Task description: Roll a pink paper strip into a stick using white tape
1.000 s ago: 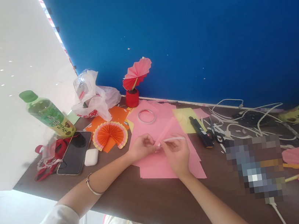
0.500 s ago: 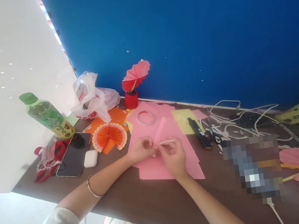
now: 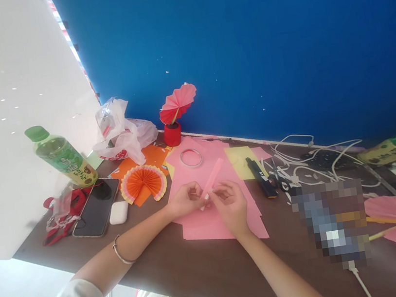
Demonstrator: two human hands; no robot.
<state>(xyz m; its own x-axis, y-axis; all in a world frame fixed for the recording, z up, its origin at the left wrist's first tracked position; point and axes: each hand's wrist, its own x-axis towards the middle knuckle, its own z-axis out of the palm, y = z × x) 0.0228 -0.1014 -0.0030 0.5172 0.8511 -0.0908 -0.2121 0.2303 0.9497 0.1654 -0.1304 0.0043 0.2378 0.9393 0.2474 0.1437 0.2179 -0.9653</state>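
Over a stack of pink paper sheets [image 3: 194, 230], my left hand [image 3: 185, 201] pinches the lower end of a narrow folded pink paper strip [image 3: 215, 174], whose upper end slants away to the right. A small white strip [image 3: 206, 196] lies across the folded paper near its lower end. My right hand [image 3: 233, 207] has thumb and forefinger closed at that white strip, the other fingers curled; its fingertips partly hide the strip. Behind the hands a thin silvery ring [image 3: 192, 165] rests on the pink sheets.
At left are a green-capped bottle [image 3: 64, 155], a phone [image 3: 98, 209], a white case [image 3: 119, 212] and an orange paper fan [image 3: 143, 183]. A red pot [image 3: 172, 136] holds a pink fan. At right lie a black cutter [image 3: 262, 179], scissors [image 3: 284, 183] and white cables [image 3: 304, 173].
The white strip stuck out loose from my right fingers before; now it lies against the folded pink paper. Both hands stay close together. The view has shifted slightly.
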